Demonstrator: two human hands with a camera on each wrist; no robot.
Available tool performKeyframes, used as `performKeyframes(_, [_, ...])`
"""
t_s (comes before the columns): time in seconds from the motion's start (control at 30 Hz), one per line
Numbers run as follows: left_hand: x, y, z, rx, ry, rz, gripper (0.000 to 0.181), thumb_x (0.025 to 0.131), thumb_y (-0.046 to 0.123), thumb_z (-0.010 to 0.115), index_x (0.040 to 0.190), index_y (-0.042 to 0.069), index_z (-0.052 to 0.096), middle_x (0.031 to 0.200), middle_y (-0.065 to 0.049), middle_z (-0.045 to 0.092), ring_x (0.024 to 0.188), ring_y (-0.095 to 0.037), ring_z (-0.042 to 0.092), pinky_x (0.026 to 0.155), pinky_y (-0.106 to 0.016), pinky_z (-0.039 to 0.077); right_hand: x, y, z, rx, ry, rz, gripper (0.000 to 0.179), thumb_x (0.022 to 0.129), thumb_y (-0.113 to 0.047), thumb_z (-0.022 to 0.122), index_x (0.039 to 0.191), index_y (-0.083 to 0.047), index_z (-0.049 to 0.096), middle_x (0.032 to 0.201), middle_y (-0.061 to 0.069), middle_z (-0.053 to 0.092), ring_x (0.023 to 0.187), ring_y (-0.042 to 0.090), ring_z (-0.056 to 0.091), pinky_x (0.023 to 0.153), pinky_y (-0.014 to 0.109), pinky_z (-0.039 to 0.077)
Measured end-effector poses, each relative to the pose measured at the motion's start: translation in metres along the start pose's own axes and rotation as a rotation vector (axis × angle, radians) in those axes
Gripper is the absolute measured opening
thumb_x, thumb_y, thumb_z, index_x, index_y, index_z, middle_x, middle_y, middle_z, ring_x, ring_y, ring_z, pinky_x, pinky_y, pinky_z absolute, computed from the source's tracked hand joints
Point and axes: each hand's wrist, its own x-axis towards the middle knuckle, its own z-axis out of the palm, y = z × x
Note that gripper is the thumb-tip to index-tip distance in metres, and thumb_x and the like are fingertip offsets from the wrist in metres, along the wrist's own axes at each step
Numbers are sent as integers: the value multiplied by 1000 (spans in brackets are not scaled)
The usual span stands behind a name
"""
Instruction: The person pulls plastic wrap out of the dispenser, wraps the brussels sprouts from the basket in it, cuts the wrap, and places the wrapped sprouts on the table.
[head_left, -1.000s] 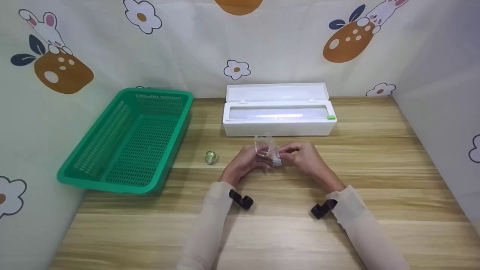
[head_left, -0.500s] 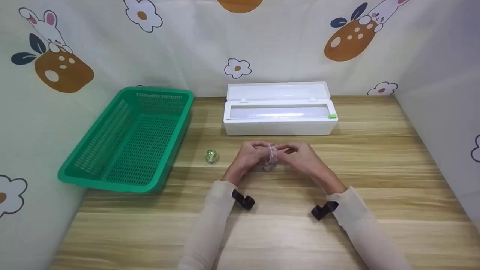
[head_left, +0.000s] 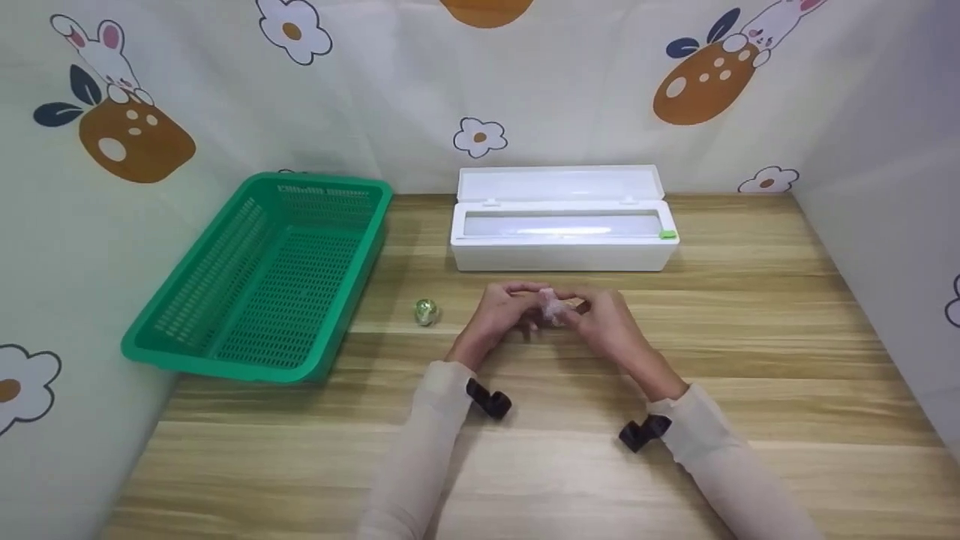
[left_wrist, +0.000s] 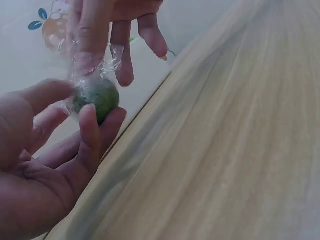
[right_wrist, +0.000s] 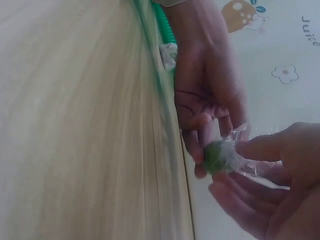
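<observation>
Between both hands is a small round green fruit, possibly a lime (left_wrist: 106, 100), partly covered by crumpled clear cling film (right_wrist: 235, 155). My left hand (head_left: 496, 313) holds the fruit from below with curled fingers, as the left wrist view shows. My right hand (head_left: 606, 321) pinches the film against the fruit with thumb and fingers. In the head view only the bunched film shows between the fingertips. A second green ball wrapped in film (head_left: 426, 312) lies on the table, left of my left hand.
A white cling film dispenser (head_left: 562, 256) with its lid raised stands behind the hands. A green slatted plastic basket (head_left: 322, 352) is at the left. The wooden table (head_left: 562, 465) meets patterned cloth walls at the back and sides.
The loose film that stood up between the hands has been gathered and pressed down around the fruit. Both hands stay at nearly the same spot while their fingers shift.
</observation>
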Motion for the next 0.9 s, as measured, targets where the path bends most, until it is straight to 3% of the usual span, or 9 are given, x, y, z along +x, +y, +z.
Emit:
performKeyframes(0.1, [0, 0, -3, -71, 12, -25, 31, 90, 15, 72, 117, 0, 72, 81, -3, 74, 53, -11, 60, 45, -23, 50, 1, 2, -1, 55, 58, -32, 21, 88, -5, 74, 109, -8, 78, 106, 16, 76, 76, 25, 69, 59, 18, 50])
performKeyframes(0.17, [1, 1, -4, -113, 19, -35, 32, 91, 16, 72, 118, -1, 71, 85, -3, 73, 57, -11, 61, 48, -22, 51, 0, 2, -2, 84, 105, -89, 19, 85, -2, 75, 102, -9, 79, 102, 15, 77, 77, 26, 70, 61, 17, 52])
performKeyframes(0.33, [1, 4, -6, -176, -10, -56, 32, 92, 15, 70, 121, -1, 68, 90, -2, 71, 68, -11, 64, 56, -22, 55, 0, 5, -1, 48, 188, -302, 16, 80, 4, 78, 90, -8, 81, 98, 12, 77, 92, 28, 73, 81, 31, 61])
performKeyframes(0.4, [2, 4, -6, -187, -22, -59, 32, 93, 14, 69, 121, -1, 67, 94, -3, 72, 71, -11, 64, 57, -22, 55, 0, 6, 0, -3, 190, -334, 15, 81, 3, 77, 88, -9, 81, 96, 10, 77, 93, 28, 74, 83, 37, 60])
performKeyframes(0.47, [2, 3, -6, -177, -18, -53, 31, 93, 13, 69, 120, -1, 68, 98, -3, 72, 71, -11, 64, 56, -21, 55, 0, 7, -2, -20, 163, -304, 16, 84, 4, 74, 89, -9, 81, 97, 9, 78, 93, 27, 74, 83, 38, 60])
performKeyframes(0.6, [3, 0, -3, -146, 9, -26, 29, 91, 11, 72, 117, -2, 69, 102, -8, 72, 67, -12, 67, 57, -23, 58, 0, 7, -6, 61, 76, -100, 24, 88, -3, 58, 98, -8, 80, 98, 10, 77, 92, 26, 68, 77, 33, 54])
performKeyframes(0.7, [1, -1, 0, -123, 21, -7, 30, 89, 9, 74, 115, -4, 69, 99, -12, 73, 63, -14, 70, 58, -27, 61, -1, 6, -5, 40, 61, -3, 26, 92, -22, 59, 102, -7, 77, 98, 11, 76, 89, 25, 68, 74, 31, 51])
performKeyframes(0.8, [0, -1, 2, -110, 25, -7, 31, 87, 9, 76, 114, -4, 68, 95, -12, 74, 59, -15, 71, 56, -28, 60, -2, 4, -2, -75, 58, -15, 35, 89, -39, 73, 103, -6, 73, 97, 14, 75, 86, 26, 70, 73, 35, 55])
performKeyframes(0.9, [1, -3, 2, -116, 24, -20, 32, 88, 10, 76, 116, -4, 68, 91, -11, 74, 56, -14, 69, 54, -27, 59, -2, 6, 2, -91, 54, -51, 32, 83, -27, 82, 103, -4, 71, 98, 16, 75, 86, 28, 71, 75, 40, 58])
